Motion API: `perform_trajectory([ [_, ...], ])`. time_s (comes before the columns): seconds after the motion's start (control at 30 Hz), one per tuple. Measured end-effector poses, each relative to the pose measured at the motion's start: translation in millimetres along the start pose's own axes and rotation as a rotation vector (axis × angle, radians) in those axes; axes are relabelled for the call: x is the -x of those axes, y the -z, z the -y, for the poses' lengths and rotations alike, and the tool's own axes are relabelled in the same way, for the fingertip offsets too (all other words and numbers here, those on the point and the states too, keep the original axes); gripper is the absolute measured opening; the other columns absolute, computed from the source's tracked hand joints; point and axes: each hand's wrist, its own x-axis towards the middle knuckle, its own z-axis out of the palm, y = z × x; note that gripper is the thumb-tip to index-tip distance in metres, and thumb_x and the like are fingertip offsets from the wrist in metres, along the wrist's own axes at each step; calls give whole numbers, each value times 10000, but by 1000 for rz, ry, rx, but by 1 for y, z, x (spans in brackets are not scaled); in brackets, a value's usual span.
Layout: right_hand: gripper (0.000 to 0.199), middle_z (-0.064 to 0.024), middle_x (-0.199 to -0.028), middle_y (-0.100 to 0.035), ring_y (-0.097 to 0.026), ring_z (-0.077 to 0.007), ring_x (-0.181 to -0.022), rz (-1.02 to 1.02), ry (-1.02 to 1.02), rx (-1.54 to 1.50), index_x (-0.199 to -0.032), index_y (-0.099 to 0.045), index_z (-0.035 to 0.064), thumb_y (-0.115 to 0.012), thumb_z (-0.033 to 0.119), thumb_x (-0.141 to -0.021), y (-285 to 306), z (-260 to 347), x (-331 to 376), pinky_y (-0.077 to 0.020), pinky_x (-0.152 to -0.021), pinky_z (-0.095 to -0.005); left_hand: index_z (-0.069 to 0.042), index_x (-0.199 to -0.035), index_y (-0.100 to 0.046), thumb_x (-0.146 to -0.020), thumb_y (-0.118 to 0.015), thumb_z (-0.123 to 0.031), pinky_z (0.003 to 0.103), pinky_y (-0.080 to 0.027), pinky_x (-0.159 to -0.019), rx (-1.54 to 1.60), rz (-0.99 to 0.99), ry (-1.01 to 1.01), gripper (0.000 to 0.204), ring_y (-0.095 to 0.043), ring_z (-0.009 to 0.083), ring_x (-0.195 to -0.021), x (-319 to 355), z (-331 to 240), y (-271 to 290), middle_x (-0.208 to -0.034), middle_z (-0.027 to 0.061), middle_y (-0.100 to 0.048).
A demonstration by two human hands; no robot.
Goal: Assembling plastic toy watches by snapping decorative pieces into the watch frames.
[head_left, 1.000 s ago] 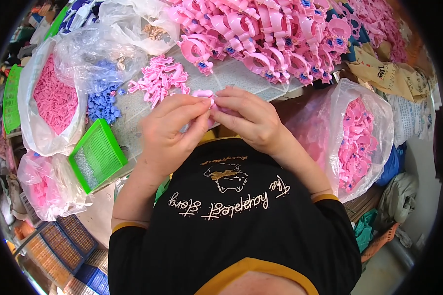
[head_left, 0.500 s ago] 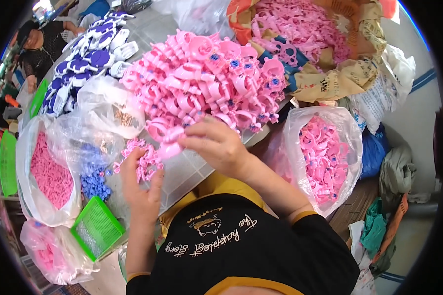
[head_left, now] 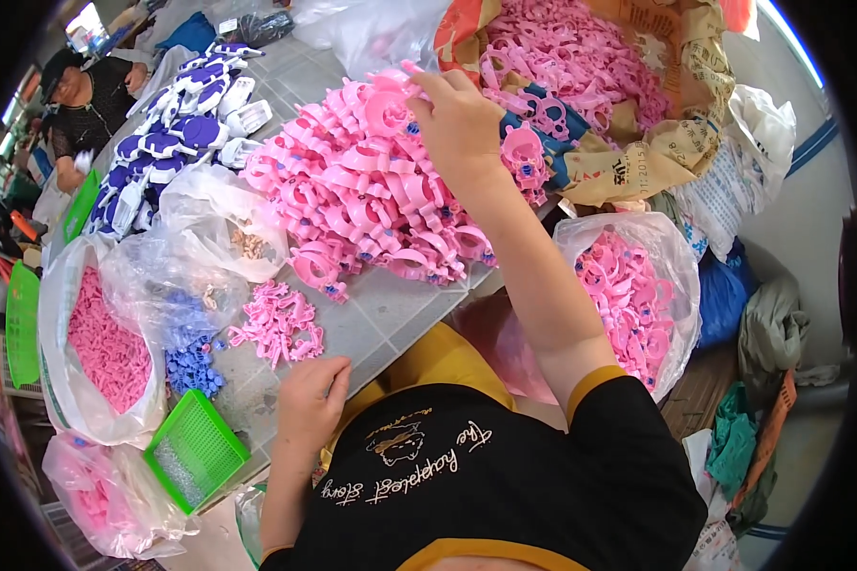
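My right hand (head_left: 455, 119) reaches to the top of a big heap of pink plastic ring-shaped parts (head_left: 352, 181) with small blue pieces on them. Its fingers are pinched on a pink plastic part (head_left: 410, 68), mostly hidden by the hand and the heap. My left hand (head_left: 312, 392) is curled closed at the table's near edge; whatever it holds, if anything, is hidden. Just beyond it lies a small pile of little pink parts (head_left: 278, 324). Beside that pile are small blue plastic parts (head_left: 192, 357).
At left stand a bag of small pink parts (head_left: 109, 347) and a green basket (head_left: 200, 447) with tiny clear bits. Purple-and-white pieces (head_left: 176, 133) lie at the far left, near another person (head_left: 90, 105). Pink parts fill a bag (head_left: 628, 305) and a sack (head_left: 671, 176) at right.
My right hand has moved up and away, from the heap's near edge to its top. My left hand has drawn back toward me from the small pink pile and curled closed.
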Motion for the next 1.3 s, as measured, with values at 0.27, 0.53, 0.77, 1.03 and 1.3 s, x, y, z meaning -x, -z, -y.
perform_trajectory([
  [0.27, 241, -84, -1024, -713, -701, -295, -857, -38, 2, -153, -1156, -736, 143, -706, 194, -922, -13, -11, 1, -516, -744, -405, -17, -958, -740, -874, -725, -64, 392, -539, -750, -10, 79, -10, 97, -706, 323, -827, 1, 3, -4, -894, 157, -732],
  [0.53, 282, -172, -1098, -701, -678, -360, -995, -57, -98, -211, -1197, -689, 65, -672, 190, -945, -13, -24, 6, -516, -859, -449, -17, -966, -720, -876, -719, -58, 425, -513, -726, 26, 100, -27, 99, -663, 348, -785, -6, -4, -13, -841, 162, -701],
  [0.77, 293, -207, -1086, -697, -668, -373, -1037, 49, -70, -203, -1181, -682, 30, -668, 221, -959, -1, -28, -2, -521, -899, -444, -5, -964, -724, -880, -716, -60, 423, -511, -728, 17, 136, 1, 100, -665, 347, -790, -9, -2, -17, -843, 167, -700],
  [1.03, 396, -202, -1075, -736, -701, -386, -1029, 416, -372, 325, -1140, -735, 95, -680, 381, -872, 10, -194, -44, -548, -900, -473, 0, -973, -732, -891, -715, -57, 398, -521, -723, 6, 130, -4, 101, -678, 326, -785, 4, -11, -13, -871, 162, -714],
  [1.3, 378, -63, -913, -703, -634, -183, -775, 569, -851, -557, -991, -742, 64, -625, 423, -978, -25, -270, -11, -526, -685, -350, 2, -966, -729, -893, -715, -68, 422, -527, -754, -32, 179, -15, 102, -677, 348, -810, 12, -6, -15, -884, 165, -717],
])
